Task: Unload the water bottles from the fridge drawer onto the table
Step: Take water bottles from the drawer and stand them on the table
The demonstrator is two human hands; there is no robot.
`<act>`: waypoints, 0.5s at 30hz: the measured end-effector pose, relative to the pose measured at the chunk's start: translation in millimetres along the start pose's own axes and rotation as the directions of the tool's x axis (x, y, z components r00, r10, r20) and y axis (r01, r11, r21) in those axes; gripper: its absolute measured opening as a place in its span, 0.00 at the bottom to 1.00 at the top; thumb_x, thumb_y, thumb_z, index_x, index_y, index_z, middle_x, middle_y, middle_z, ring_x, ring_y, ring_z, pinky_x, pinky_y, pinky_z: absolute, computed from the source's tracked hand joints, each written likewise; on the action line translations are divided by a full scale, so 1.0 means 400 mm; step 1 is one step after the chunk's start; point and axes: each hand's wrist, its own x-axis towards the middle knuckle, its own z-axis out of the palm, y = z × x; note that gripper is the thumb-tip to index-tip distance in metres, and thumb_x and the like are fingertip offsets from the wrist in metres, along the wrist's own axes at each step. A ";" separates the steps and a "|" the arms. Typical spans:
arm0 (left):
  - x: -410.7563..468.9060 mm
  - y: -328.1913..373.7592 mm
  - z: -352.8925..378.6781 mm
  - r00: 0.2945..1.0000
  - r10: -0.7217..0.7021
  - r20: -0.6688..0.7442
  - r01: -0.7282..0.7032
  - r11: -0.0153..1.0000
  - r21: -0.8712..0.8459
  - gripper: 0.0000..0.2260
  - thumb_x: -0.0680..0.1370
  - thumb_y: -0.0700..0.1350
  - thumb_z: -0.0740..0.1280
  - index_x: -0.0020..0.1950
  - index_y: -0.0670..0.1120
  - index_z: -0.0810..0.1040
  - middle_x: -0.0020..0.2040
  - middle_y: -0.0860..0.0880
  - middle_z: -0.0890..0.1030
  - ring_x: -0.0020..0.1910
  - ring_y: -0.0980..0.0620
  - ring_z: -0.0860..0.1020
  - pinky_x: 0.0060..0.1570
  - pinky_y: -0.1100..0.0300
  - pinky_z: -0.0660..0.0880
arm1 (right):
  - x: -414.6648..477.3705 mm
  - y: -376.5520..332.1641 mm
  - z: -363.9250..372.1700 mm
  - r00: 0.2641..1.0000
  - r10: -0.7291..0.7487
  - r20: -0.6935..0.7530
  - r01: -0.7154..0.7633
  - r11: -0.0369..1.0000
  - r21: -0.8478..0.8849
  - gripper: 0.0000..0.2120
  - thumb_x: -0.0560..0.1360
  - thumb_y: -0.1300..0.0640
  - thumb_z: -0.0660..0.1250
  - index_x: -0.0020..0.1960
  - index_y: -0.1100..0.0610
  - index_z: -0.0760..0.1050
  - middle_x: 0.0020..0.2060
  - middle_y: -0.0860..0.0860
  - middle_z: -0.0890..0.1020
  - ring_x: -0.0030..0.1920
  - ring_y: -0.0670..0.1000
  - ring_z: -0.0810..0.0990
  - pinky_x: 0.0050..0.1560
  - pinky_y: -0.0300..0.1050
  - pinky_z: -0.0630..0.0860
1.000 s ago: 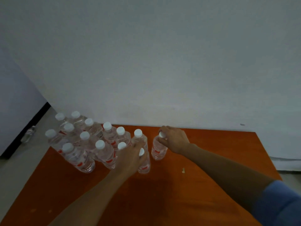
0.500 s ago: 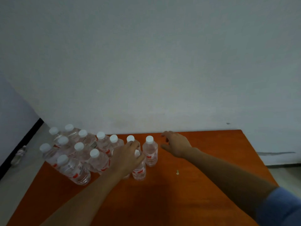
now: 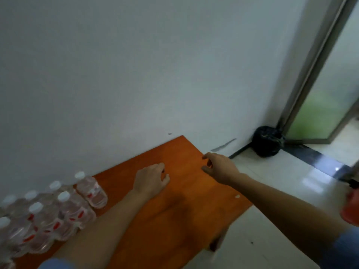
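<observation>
Several clear water bottles (image 3: 58,208) with white caps and red labels stand in a cluster on the left end of the orange table (image 3: 174,200). My left hand (image 3: 151,179) hovers over the middle of the table, fingers loosely curled, holding nothing. My right hand (image 3: 219,167) is over the table's right edge, fingers apart and empty. Both hands are well clear of the bottles. The fridge drawer is not in view.
A white wall runs behind the table. To the right lies pale tiled floor (image 3: 281,191), with a black bag (image 3: 267,141) in the corner beside a glass door with a metal frame (image 3: 314,74). A blurred red object (image 3: 351,208) sits at the right edge.
Both hands let go of the bottles they were setting down and have drawn away to the right. My view has swung right, so the bottle cluster now sits at the far left.
</observation>
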 end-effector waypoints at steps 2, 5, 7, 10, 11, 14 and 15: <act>-0.001 0.138 0.024 0.996 0.085 0.030 -0.084 0.996 -0.033 0.10 0.78 0.56 0.60 0.47 0.50 0.73 0.39 0.53 0.76 0.35 0.54 0.75 0.35 0.58 0.75 | -0.123 0.103 -0.053 0.994 0.102 -0.028 -0.102 0.995 -0.011 0.18 0.76 0.44 0.65 0.64 0.48 0.72 0.49 0.47 0.80 0.45 0.46 0.77 0.43 0.42 0.75; -0.006 0.353 0.062 0.970 0.231 0.079 -0.224 0.971 -0.089 0.09 0.78 0.55 0.61 0.47 0.51 0.73 0.39 0.53 0.77 0.34 0.55 0.75 0.34 0.59 0.75 | -0.311 0.253 -0.128 0.963 0.260 -0.077 -0.262 0.965 -0.016 0.18 0.76 0.44 0.65 0.63 0.47 0.72 0.49 0.46 0.80 0.44 0.45 0.75 0.42 0.40 0.72; -0.003 0.503 0.079 0.938 0.333 0.096 -0.319 0.937 -0.142 0.09 0.78 0.55 0.61 0.45 0.51 0.73 0.39 0.52 0.78 0.34 0.55 0.75 0.34 0.59 0.75 | -0.433 0.353 -0.181 0.933 0.345 -0.104 -0.349 0.937 -0.022 0.18 0.76 0.44 0.65 0.64 0.48 0.71 0.49 0.47 0.80 0.45 0.46 0.76 0.42 0.40 0.71; 0.022 0.718 0.095 0.881 0.465 0.085 -0.442 0.874 -0.202 0.10 0.76 0.55 0.62 0.47 0.49 0.75 0.41 0.51 0.80 0.36 0.53 0.75 0.36 0.58 0.73 | -0.591 0.493 -0.263 0.877 0.449 -0.171 -0.456 0.890 0.001 0.18 0.76 0.45 0.64 0.64 0.48 0.72 0.50 0.48 0.81 0.47 0.49 0.78 0.42 0.43 0.70; 0.034 0.785 0.103 0.859 0.507 0.074 -0.484 0.850 -0.209 0.11 0.76 0.55 0.62 0.49 0.49 0.76 0.42 0.51 0.80 0.37 0.53 0.75 0.36 0.59 0.72 | -0.640 0.535 -0.287 0.853 0.484 -0.196 -0.491 0.871 0.015 0.18 0.76 0.44 0.64 0.63 0.48 0.72 0.49 0.47 0.81 0.47 0.50 0.78 0.42 0.44 0.71; 0.073 0.979 0.134 0.787 0.616 0.042 -0.592 0.772 -0.231 0.12 0.77 0.56 0.62 0.51 0.48 0.76 0.43 0.51 0.80 0.36 0.54 0.73 0.35 0.60 0.66 | -0.778 0.656 -0.341 0.764 0.592 -0.259 -0.602 0.797 0.048 0.18 0.75 0.43 0.65 0.62 0.47 0.72 0.47 0.45 0.80 0.47 0.49 0.79 0.42 0.44 0.72; 0.088 1.044 0.147 0.764 0.645 0.033 -0.620 0.747 -0.239 0.12 0.76 0.56 0.62 0.51 0.48 0.76 0.43 0.51 0.81 0.37 0.53 0.74 0.36 0.59 0.67 | -0.820 0.696 -0.356 0.732 0.624 -0.274 -0.634 0.771 0.061 0.18 0.75 0.43 0.65 0.62 0.47 0.73 0.46 0.45 0.81 0.46 0.49 0.79 0.42 0.45 0.73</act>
